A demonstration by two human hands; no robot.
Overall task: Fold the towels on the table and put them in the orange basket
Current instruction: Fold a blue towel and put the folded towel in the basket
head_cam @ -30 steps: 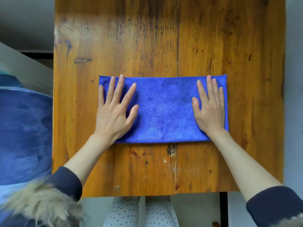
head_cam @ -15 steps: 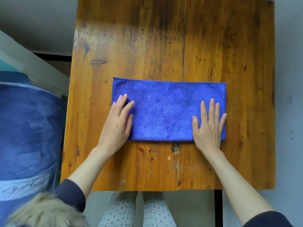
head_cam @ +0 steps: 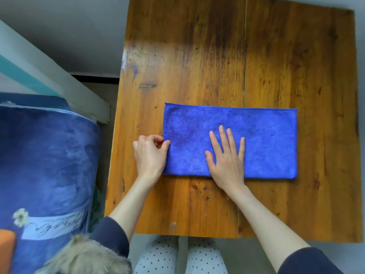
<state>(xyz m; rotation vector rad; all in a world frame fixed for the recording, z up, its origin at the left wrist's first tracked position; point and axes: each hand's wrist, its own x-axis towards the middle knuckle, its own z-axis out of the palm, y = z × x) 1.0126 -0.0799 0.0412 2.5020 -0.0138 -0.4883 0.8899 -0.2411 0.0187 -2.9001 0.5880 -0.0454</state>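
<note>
You are looking down at a brown wooden table [head_cam: 197,56]. A blue towel [head_cam: 266,139] lies flat on it, folded into a long strip that runs from left to right. It sits in the middle of the table, a bit closer to you than to the far edge.

Your left hand [head_cam: 150,153] is at the left short edge of the towel. Its fingers are curled, and the thumb and fingertips pinch that edge near the middle of its length. Most of this hand is over the bare wood, just beside the cloth.

Your right hand [head_cam: 227,161] lies flat on the towel with straight, spread fingers. It presses down on the cloth near the middle of the strip, and it grips nothing. The heel of the hand is at the towel's near edge, and the wrist is over the wood.

Both arms wear dark blue sleeves [head_cam: 112,236] pushed back from the wrists. A bit of fluffy fur trim [head_cam: 85,256] shows at the bottom left.

Left of the table stands a big blue thing with a white label and a small flower on it [head_cam: 49,165]. A small orange bit [head_cam: 7,248] peeks in at the bottom left corner, too little to tell what it is. Below the table edge you can see your white trousers with dots [head_cam: 162,256].
</note>
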